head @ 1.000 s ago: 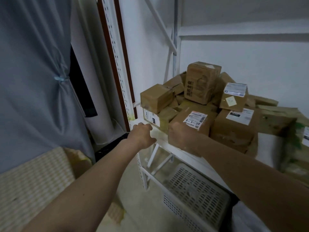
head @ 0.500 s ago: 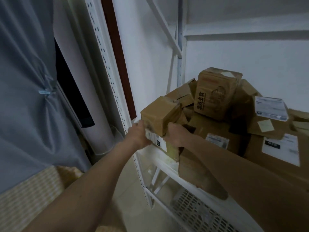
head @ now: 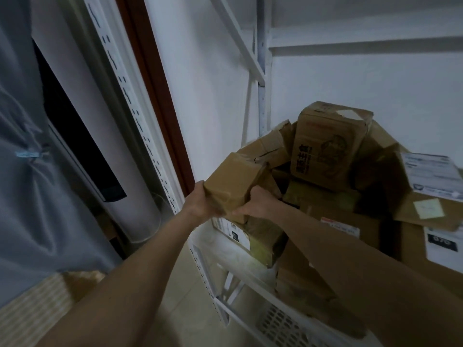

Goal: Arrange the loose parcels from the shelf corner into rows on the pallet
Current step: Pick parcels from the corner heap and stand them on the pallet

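- Parcel first: I have a small brown cardboard parcel (head: 234,182) at the centre of the frame, tilted, at the left front of the parcel heap (head: 350,196) on the white shelf (head: 240,249).
- My left hand (head: 200,205) grips its lower left corner, fingers curled round the edge; my right hand (head: 258,202) clasps the lower right side, thumb pointing along the bottom edge towards the left hand.
- I judge it light: two hands hold it by its lower corners alone, with no palm under its base that I can see.
- The board looks stiff but dented, with creased edges and a taped seam; taped faces may be slick, so I would keep hold on the corners and edges, not the flat sides.
- I cannot tell whether it is clear of the labelled box (head: 235,232) just below it or resting on it; the contact line is hidden by my hands.
- Behind it, centre right, a tall printed carton (head: 325,151) stands on the heap, with crumpled boxes leaning around it; I judge that pulling my parcel out sideways could disturb them, so lifting straight up seems safer.
- The pallet is not in view.
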The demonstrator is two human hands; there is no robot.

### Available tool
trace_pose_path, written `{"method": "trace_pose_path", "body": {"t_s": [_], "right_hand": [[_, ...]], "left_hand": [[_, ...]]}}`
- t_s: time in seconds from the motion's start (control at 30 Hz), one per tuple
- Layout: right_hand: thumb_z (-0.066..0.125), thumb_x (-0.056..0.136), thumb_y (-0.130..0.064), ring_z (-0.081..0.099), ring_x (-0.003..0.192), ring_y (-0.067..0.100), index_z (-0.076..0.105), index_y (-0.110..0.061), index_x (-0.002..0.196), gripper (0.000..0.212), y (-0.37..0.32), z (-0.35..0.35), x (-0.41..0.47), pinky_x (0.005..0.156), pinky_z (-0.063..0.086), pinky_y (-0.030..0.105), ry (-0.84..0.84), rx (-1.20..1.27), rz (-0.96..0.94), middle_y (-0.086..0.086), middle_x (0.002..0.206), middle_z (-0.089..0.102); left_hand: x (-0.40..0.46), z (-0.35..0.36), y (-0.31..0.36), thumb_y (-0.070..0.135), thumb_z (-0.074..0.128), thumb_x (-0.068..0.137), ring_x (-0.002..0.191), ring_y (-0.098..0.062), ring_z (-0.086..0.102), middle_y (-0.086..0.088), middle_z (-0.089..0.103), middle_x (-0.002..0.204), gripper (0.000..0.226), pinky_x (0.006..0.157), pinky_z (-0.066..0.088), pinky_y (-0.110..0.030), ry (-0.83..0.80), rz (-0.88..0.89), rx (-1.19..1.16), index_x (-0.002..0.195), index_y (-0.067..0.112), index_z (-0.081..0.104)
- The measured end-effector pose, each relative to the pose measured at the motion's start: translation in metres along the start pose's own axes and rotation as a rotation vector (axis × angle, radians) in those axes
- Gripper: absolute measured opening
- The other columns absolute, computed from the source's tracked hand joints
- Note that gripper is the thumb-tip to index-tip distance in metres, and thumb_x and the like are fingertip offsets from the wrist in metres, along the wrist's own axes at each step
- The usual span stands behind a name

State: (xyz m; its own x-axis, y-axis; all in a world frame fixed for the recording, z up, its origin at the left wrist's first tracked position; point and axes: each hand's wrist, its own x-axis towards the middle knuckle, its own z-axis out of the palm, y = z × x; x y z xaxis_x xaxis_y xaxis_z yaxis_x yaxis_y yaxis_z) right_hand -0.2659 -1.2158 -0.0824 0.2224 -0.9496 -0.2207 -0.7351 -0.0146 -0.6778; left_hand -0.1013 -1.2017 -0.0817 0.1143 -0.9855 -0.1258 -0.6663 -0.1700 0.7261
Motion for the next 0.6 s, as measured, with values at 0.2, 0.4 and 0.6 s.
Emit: {"method": "trace_pose_path", "body": {"t_s": [0.2,0.4,0.6], "right_hand": [[0.072,0.081,-0.036,0.048,0.116,0.023,0.04,-0.004,0.129,0.066,-0.011,0.009,-0.016,0.099,0.042,0.03,0.06,-0.026,-0.04,0.009,0.122,0.05],[0.063,0.088,-0.035,0.05,0.117,0.027,0.034,0.006,0.133,0.067,-0.019,-0.001,-0.059,0.094,0.044,0.03,0.252,-0.099,0.026,0.016,0.13,0.047],[0.072,0.08,-0.037,0.052,0.116,0.027,0.039,-0.002,0.134,0.072,-0.017,-0.004,-0.118,0.099,0.046,0.038,0.361,-0.052,0.075,0.013,0.128,0.053]], "left_hand": [[-0.013,-0.006,0.013,0.01,0.083,0.071,0.105,-0.015,0.045,-0.003,0.046,0.124,0.075,0.072,0.046,-0.019,-0.086,0.035,-0.015,0.128,0.009,0.036],[-0.044,-0.016,0.024,0.012,0.079,0.075,0.101,-0.02,0.052,-0.008,0.052,0.115,0.064,0.076,0.048,-0.03,-0.089,0.175,0.05,0.124,0.007,0.038],[-0.086,-0.017,0.037,0.009,0.073,0.081,0.084,-0.015,0.047,-0.011,0.051,0.11,0.051,0.055,0.041,-0.018,-0.097,0.307,0.09,0.118,0.004,0.038]]}}
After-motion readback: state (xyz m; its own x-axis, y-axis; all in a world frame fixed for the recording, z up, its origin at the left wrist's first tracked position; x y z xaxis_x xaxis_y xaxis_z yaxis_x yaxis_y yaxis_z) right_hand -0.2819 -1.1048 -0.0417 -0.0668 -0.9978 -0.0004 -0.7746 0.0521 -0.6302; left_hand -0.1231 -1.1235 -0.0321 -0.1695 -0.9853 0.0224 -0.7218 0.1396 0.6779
